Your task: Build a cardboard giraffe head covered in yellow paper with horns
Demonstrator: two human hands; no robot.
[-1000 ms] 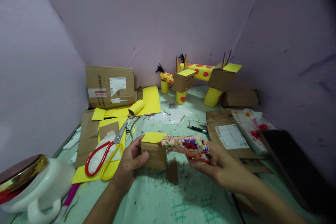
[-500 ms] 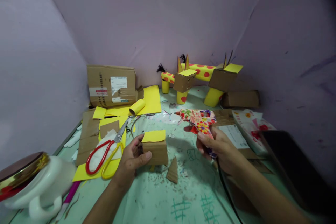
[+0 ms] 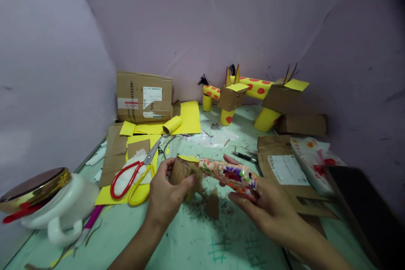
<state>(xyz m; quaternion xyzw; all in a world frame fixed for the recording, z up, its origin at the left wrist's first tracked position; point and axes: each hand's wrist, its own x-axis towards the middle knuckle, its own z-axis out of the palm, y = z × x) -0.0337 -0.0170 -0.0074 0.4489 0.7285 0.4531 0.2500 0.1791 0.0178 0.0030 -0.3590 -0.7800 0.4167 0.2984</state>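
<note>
While a small cardboard box [image 3: 180,171] is grasped between the thumb and fingers of the left hand [image 3: 166,196] above the middle of the surface [image 3: 186,244], a flower-patterned glue gun [image 3: 226,173] is gripped in the right hand [image 3: 267,204]. The box is topped with yellow paper [image 3: 189,158], toward which the gun's front end is pointed; whether they touch cannot be told. Below, a cardboard scrap [image 3: 212,205] is surrounded by crumbs, and nearer the front, crossed lines [image 3: 220,249] are drawn in green on the surface. To the left, scissors [image 3: 147,161] with one red and one yellow handle are laid over yellow paper and white tissue. A pen [image 3: 245,157] is placed beyond the gun, beside flattened cardboard [image 3: 268,149] by which a white label [image 3: 288,170] is carried, its print too small to be read. Reddish characters are printed on a plastic packet [image 3: 311,158] but cannot be made out. At the back left, a carton [image 3: 129,84] is marked with dark vertical characters, a red-printed strip and a white label, all illegible. Two red-spotted yellow animal figures [image 3: 261,88] are stood at the back right.
</note>
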